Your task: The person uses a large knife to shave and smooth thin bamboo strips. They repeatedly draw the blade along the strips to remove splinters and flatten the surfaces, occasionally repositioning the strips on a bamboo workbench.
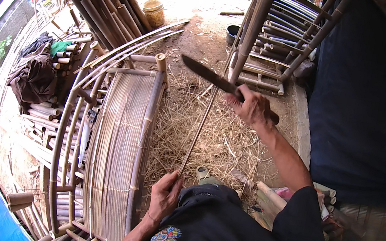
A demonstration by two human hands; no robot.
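My right hand point(251, 105) is closed round the handle of a machete point(203, 72), held out in front of me with its dark blade pointing to the far left. A long thin bamboo strip point(196, 140) runs from near my waist away toward the bamboo rack. My left hand point(165, 194) grips its near end, fingers wrapped round it. The blade lies across the strip near its far part; whether the two touch I cannot tell. Left of the strip stands a bamboo bench point(116, 151) with a slatted seat.
Pale shavings point(230, 141) cover the ground before me. A bamboo rack point(285, 39) with stacked poles stands at the far right, beside a dark cloth point(365, 106). Dark poles point(103, 0) lean at the far left, near a yellowish bucket point(154, 12). Brown cloth point(34, 78) lies on cut bamboo.
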